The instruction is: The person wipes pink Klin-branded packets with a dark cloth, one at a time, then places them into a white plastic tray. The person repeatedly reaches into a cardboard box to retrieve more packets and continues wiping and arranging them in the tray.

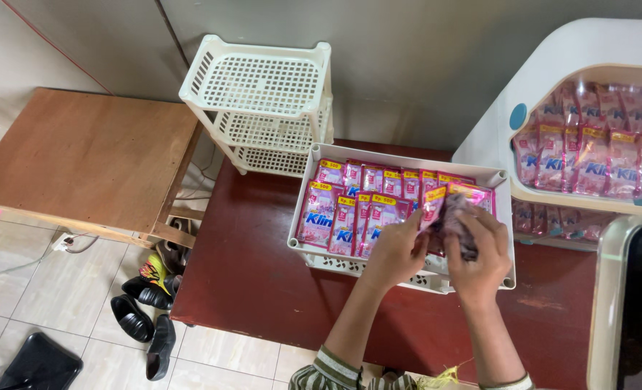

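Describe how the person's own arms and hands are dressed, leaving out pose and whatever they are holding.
Both forearms are bare up to near the elbow. The left hand and right hand wear no gloves, and no rings, watch or bracelet can be made out. At the bottom edge, striped sleeves in green and pale bands show on both arms. A few yellowish loose threads lie between them.

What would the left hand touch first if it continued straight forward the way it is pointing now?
Probably the pink sachets standing in the white tray: the left hand points up and away over them. Depth is unclear, so it might pass just above them.
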